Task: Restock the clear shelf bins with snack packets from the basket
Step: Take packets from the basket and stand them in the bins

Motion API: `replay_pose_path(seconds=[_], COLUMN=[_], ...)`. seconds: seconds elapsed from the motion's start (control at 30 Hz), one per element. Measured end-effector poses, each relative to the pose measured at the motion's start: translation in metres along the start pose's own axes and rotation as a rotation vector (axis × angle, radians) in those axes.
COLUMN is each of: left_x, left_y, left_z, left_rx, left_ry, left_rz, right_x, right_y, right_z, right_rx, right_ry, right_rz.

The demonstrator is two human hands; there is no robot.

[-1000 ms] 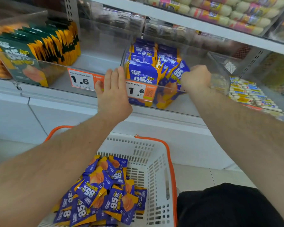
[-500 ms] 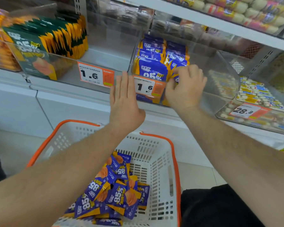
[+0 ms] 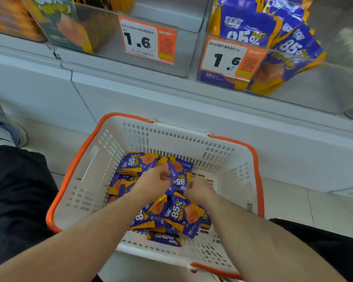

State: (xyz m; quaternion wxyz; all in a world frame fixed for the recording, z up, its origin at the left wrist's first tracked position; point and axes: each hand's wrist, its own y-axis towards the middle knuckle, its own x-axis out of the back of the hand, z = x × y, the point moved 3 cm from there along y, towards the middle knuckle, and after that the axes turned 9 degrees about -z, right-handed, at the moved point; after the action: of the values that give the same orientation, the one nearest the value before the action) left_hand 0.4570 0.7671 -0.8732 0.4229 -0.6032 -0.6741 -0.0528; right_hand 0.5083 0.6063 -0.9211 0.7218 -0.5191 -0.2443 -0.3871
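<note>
A white basket with orange rim (image 3: pixel 75 169) stands on the floor below me, holding several purple and orange snack packets (image 3: pixel 177 214). Both my hands are down inside it. My left hand (image 3: pixel 153 185) pinches one purple packet (image 3: pixel 178 177) that stands tilted up out of the pile. My right hand (image 3: pixel 198 189) has its fingers curled on the same packet's right edge. Above, the clear shelf bin (image 3: pixel 322 86) holds upright purple packets (image 3: pixel 253 23) behind a 1.6 price tag (image 3: pixel 226 58).
A second clear bin (image 3: pixel 183 55) to the left carries another 1.6 tag (image 3: pixel 143 39) and dark green packets (image 3: pixel 67 25). A white shelf base (image 3: pixel 130 94) runs behind the basket. A shoe (image 3: pixel 6 127) and my dark-clothed knees flank the basket.
Both hands have left the shelf bin and dropped into the basket, where they now hold a purple packet. My view has tilted downward.
</note>
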Motion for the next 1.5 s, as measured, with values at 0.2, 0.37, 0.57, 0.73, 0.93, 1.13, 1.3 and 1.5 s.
replay_pose_path(seconds=[0.2,0.37,0.57,0.73,0.93,1.13,1.3,1.5], left_x=[-0.006,-0.009,-0.007,-0.006,0.002,0.011,0.029,0.049], left_y=[0.006,0.007,0.003,-0.006,-0.022,-0.027,-0.033,-0.041], left_z=[0.018,0.025,0.028,0.022,0.012,-0.019,-0.06,-0.116], left_rx=[0.084,0.128,0.138,0.16,0.235,0.25,0.068,-0.107], left_ry=[0.045,0.02,0.017,-0.018,-0.141,-0.452,-0.575,-0.617], left_rz=[0.003,-0.013,-0.01,0.056,0.041,-0.006,-0.088,-0.109], right_x=[-0.041,-0.062,-0.058,-0.03,0.021,0.106,0.182,0.242], right_y=[0.002,-0.006,-0.007,-0.004,-0.006,-0.015,-0.049,-0.092], right_z=[-0.001,-0.002,-0.007,-0.01,-0.008,0.024,0.042,0.055], right_rx=[0.066,0.165,0.099,0.022,-0.101,-0.06,0.082,0.188], right_ry=[0.008,-0.254,-0.253,-0.167,0.239,0.575,0.678,0.757], right_rz=[0.086,0.108,0.111,0.178,0.019,-0.186,-0.238,-0.366])
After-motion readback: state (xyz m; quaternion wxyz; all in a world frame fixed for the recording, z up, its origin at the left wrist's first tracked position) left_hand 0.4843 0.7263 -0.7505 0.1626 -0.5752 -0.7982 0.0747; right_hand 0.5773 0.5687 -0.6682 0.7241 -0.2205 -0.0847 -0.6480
